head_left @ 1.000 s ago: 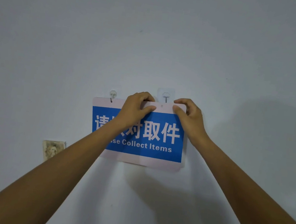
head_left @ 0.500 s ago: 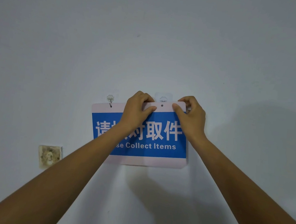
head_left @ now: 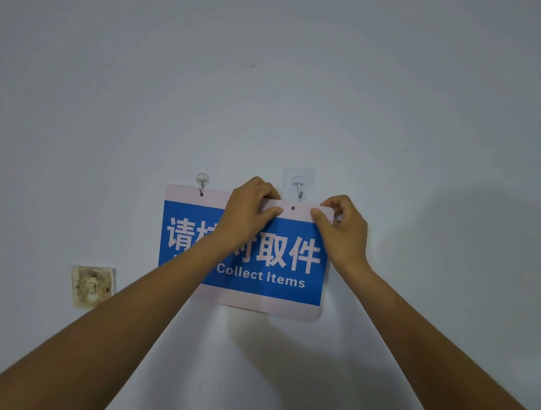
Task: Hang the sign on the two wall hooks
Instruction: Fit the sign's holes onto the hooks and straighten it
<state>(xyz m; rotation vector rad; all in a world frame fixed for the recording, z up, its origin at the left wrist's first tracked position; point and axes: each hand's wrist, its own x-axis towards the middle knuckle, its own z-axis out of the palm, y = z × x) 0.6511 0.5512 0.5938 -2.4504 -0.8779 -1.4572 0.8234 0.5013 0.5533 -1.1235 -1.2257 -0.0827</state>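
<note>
A blue and white sign (head_left: 274, 267) with white Chinese characters and "Collect Items" lies flat against the wall. Its left hole sits on the left wall hook (head_left: 202, 182). The right hole (head_left: 293, 208) in the sign's top strip is empty and lies just below the right wall hook (head_left: 299, 188), a metal hook on a clear adhesive pad. My left hand (head_left: 251, 207) pinches the top edge left of that hole. My right hand (head_left: 345, 230) pinches the top right corner.
A stained, worn wall socket plate (head_left: 92, 285) sits low on the left of the grey wall. My forearms reach up from the lower corners, and their shadow falls on the wall below and right of the sign.
The sign's right side was raised so its edge covered the right hook half a second ago. It has come back down, and the hook is bare again above the hole.
</note>
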